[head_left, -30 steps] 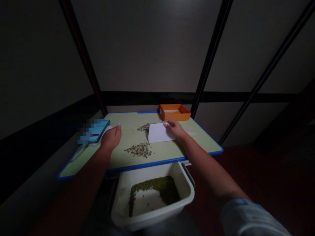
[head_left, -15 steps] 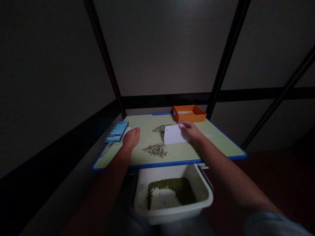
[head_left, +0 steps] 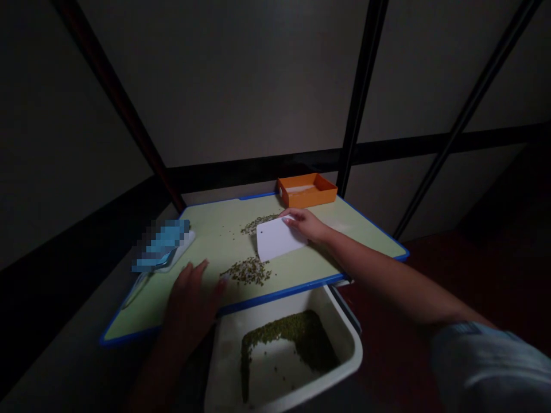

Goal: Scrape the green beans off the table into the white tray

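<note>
My right hand (head_left: 303, 224) pinches a white card (head_left: 278, 240) by its upper right part, fingers behind and thumb in front. The card stands tilted over the pale green tabletop (head_left: 206, 229), beside a pile of small green grains (head_left: 249, 271). Behind it lies a second, greyer scatter of grains (head_left: 258, 223), partly covered by the card. At the table's front edge my left hand (head_left: 193, 295) holds nothing; its fingers are spread, with the thumb close to the nearer pile.
A white tub (head_left: 353, 358) holding many green grains stands below the table's front edge. At the back right corner is an orange box (head_left: 312, 198). A phone (head_left: 166, 241), partly blurred out, rests on the left side with a white cable (head_left: 133, 289).
My left hand has drawn back towards the front edge and spread its fingers. The view has turned to the right. My right hand still holds the card near the piles.
</note>
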Demonstrator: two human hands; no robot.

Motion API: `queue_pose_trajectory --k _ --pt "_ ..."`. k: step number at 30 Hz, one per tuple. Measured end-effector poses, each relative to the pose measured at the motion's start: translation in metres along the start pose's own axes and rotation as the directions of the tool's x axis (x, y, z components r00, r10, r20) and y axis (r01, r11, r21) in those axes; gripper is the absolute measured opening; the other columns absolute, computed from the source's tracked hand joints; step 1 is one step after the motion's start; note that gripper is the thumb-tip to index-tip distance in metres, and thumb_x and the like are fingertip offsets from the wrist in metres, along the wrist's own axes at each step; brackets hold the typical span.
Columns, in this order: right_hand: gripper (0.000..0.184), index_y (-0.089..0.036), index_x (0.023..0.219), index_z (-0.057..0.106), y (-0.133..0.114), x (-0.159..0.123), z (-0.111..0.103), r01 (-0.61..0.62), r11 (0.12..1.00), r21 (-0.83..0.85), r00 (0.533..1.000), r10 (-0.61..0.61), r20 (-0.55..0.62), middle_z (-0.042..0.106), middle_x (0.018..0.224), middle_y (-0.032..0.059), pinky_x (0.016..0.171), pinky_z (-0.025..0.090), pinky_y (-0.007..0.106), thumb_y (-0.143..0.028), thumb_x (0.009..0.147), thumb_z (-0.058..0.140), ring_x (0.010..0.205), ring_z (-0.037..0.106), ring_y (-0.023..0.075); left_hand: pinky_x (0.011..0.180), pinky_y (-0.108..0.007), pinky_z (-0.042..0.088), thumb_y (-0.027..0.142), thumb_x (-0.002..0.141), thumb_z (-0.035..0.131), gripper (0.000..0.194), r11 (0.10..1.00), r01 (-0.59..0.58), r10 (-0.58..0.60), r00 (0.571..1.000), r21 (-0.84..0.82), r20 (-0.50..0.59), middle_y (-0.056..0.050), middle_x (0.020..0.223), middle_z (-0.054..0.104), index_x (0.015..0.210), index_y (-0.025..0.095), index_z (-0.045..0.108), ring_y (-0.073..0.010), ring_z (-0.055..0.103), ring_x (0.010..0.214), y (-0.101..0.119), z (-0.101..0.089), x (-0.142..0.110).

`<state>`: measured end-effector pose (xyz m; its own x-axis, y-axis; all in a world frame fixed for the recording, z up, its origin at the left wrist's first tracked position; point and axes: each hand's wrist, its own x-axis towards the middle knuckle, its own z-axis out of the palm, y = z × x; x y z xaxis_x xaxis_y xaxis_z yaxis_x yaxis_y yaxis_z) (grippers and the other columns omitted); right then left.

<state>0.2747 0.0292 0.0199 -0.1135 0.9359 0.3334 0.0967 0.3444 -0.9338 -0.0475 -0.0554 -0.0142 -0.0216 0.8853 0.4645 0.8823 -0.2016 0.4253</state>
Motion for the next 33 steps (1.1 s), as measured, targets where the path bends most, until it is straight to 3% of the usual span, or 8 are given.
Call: queue_pose_trajectory --k 4,6,13,19,22,26,30,33 --pt "0.031 -0.02 0.087 0.071 -0.002 -0.001 -0.004 -0.025 1.0 -0.009 0.998 0.025 0.059 0.068 0.082 0.0026 0.064 0.041 0.027 -0.046 0.071 0.076 0.072 0.055 0.0155 0.118 -0.07 0.03 0.068 0.078 0.047 0.086 0.995 0.007 -0.017 0.994 0.098 0.11 -0.021 0.163 0.036 0.151 0.023 0.04 -0.0405 0.029 0.153 -0.01 0.006 -0.038" --pt "0.03 -0.02 0.089 0.072 -0.003 -0.004 -0.008 -0.014 1.0 -0.026 0.996 0.016 0.091 0.069 0.086 0.0031 0.065 0.042 0.028 -0.047 0.074 0.075 0.075 0.056 0.0156 0.118 -0.072 0.028 0.069 0.077 0.045 0.086 0.989 -0.081 0.051 0.972 0.123 0.228 -0.015 0.165 0.035 0.154 0.03 0.035 -0.0391 0.026 0.155 -0.017 0.006 -0.049" --pt "0.028 -0.021 0.09 0.073 -0.008 -0.025 -0.021 0.06 0.997 -0.051 0.986 -0.051 0.158 0.07 0.089 0.0026 0.074 0.048 0.03 -0.048 0.085 0.071 0.08 0.06 0.0147 0.116 -0.076 0.025 0.06 0.081 0.043 0.087 0.94 -0.268 0.245 0.961 0.21 0.129 0.002 0.171 0.02 0.157 0.05 0.001 -0.0411 0.028 0.152 -0.014 0.006 -0.064" --pt "0.03 -0.023 0.094 0.075 -0.031 -0.036 -0.026 0.114 0.987 -0.116 0.972 -0.086 0.219 0.072 0.092 0.0018 0.078 0.051 0.03 -0.052 0.088 0.069 0.084 0.065 0.0152 0.117 -0.075 0.023 0.062 0.079 0.045 0.086 0.958 -0.219 0.195 0.971 0.185 0.138 0.007 0.169 0.025 0.155 0.054 0.008 -0.0401 0.03 0.152 -0.005 0.005 -0.063" --pt "0.03 -0.024 0.095 0.076 -0.041 -0.043 -0.027 0.128 0.978 -0.167 0.985 -0.106 0.135 0.074 0.096 0.0022 0.081 0.053 0.032 -0.052 0.088 0.07 0.089 0.067 0.0169 0.119 -0.07 0.024 0.06 0.079 0.044 0.08 0.973 -0.179 0.157 0.976 0.147 0.149 0.014 0.168 0.025 0.153 0.059 0.012 -0.0376 0.033 0.151 -0.006 0.006 -0.063" --pt "0.025 -0.026 0.095 0.076 -0.047 -0.062 -0.032 0.092 0.967 -0.237 0.99 -0.114 -0.083 0.077 0.1 0.0024 0.083 0.054 0.035 -0.049 0.087 0.072 0.092 0.069 0.0193 0.122 -0.067 0.022 0.052 0.084 0.037 0.073 0.985 -0.152 0.143 0.984 0.084 0.111 0.024 0.169 0.008 0.152 0.062 0.011 -0.0368 0.027 0.154 -0.003 0.009 -0.064" --pt "0.017 -0.028 0.096 0.077 -0.039 -0.085 -0.042 0.018 0.959 -0.283 0.979 -0.075 -0.191 0.078 0.102 0.0028 0.084 0.055 0.036 -0.042 0.087 0.073 0.094 0.07 0.0202 0.12 -0.073 0.02 0.053 0.088 0.039 0.076 0.986 -0.105 0.095 0.992 0.128 0.079 0.015 0.172 -0.002 0.155 0.055 0.003 -0.0426 0.02 0.156 0.011 0.009 -0.063" --pt "0.018 -0.028 0.099 0.076 -0.025 -0.095 -0.048 -0.025 0.957 -0.288 0.963 -0.055 -0.266 0.079 0.108 0.0038 0.09 0.054 0.041 -0.041 0.088 0.072 0.099 0.07 0.0221 0.118 -0.076 0.021 0.057 0.088 0.04 0.077 0.983 -0.113 0.108 0.993 0.144 0.044 0.006 0.174 0.004 0.156 0.052 0.004 -0.047 0.02 0.154 0.023 0.009 -0.061"
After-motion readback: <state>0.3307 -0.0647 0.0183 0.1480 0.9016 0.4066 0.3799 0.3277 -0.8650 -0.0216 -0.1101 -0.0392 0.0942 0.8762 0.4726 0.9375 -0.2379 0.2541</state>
